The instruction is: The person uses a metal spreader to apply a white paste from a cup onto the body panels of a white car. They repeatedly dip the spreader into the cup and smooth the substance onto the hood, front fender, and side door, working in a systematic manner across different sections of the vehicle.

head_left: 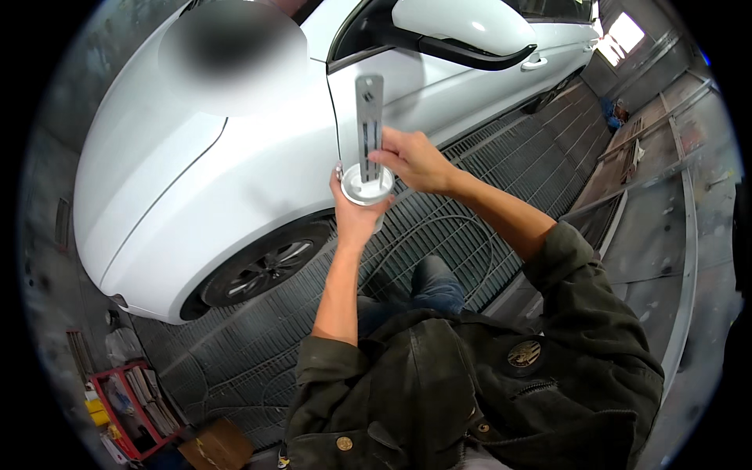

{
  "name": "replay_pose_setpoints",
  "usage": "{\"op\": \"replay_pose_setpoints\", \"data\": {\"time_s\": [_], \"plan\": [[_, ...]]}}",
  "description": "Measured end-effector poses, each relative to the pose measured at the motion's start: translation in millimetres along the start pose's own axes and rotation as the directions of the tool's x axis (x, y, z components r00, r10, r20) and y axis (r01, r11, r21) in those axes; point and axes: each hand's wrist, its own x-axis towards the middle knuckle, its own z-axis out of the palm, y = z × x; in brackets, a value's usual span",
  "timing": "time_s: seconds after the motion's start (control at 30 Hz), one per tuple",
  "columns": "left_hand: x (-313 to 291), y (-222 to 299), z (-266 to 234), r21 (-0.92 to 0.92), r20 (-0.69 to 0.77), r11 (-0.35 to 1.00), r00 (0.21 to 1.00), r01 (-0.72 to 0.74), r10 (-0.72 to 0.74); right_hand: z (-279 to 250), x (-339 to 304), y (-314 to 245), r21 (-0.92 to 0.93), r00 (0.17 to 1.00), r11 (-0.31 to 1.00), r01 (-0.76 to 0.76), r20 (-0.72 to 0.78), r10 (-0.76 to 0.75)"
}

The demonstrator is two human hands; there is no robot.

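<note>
A small white cup (362, 197) is gripped from below and around its side by my left hand (359, 223). White liquid or coating shows inside it. My right hand (415, 159), its fingers closed, pinches a flat grey metal mixing stick (369, 102) with slots and markings. The stick stands nearly upright, its lower end inside the cup. Both hands are in front of a white car (266, 149), near the seam between its fender and front door. The cup's lower part is mostly hidden by my left hand.
A side mirror (470, 35) juts out above. The front wheel (270, 270) is at lower left. A hose (439, 219) loops over the grated floor (258, 360). A red rack (137, 407) and a cardboard box (217, 446) stand at bottom left. Metal framing (685, 204) lines the right wall.
</note>
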Motion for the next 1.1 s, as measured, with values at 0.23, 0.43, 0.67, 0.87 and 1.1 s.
{"op": "replay_pose_setpoints", "data": {"time_s": [0.23, 0.43, 0.67, 0.87, 1.1], "plan": [[51.7, -28.8, 20.8, 0.08, -0.123, 0.997, 0.992, -0.023, 0.033, -14.4, 63.7, 54.8, -0.151, 0.991, 0.981, -0.117, 0.052, 0.127], [91.5, -70.4, 36.7, 0.078, -0.226, 0.994, 0.97, -0.073, 0.089, -18.3, 98.8, 112.8, -0.079, 0.998, 0.995, 0.065, 0.031, -0.063], [116.5, -71.8, 40.3, 0.057, -0.351, 0.993, 0.93, -0.099, 0.113, 13.3, 111.0, 157.9, -0.041, 0.963, 0.976, 0.213, 0.177, -0.202], [125.7, -82.2, 35.8, 0.271, -0.433, 0.961, 0.885, -0.05, 0.169, 4.4, 136.6, 154.0, 0.025, 0.97, 0.971, 0.237, -0.058, -0.236], [127.3, -82.8, 30.6, 0.259, -0.422, 0.964, 0.89, -0.068, 0.176, -4.2, 140.8, 141.2, 0.149, 0.994, 0.983, 0.11, -0.009, -0.11]]}}
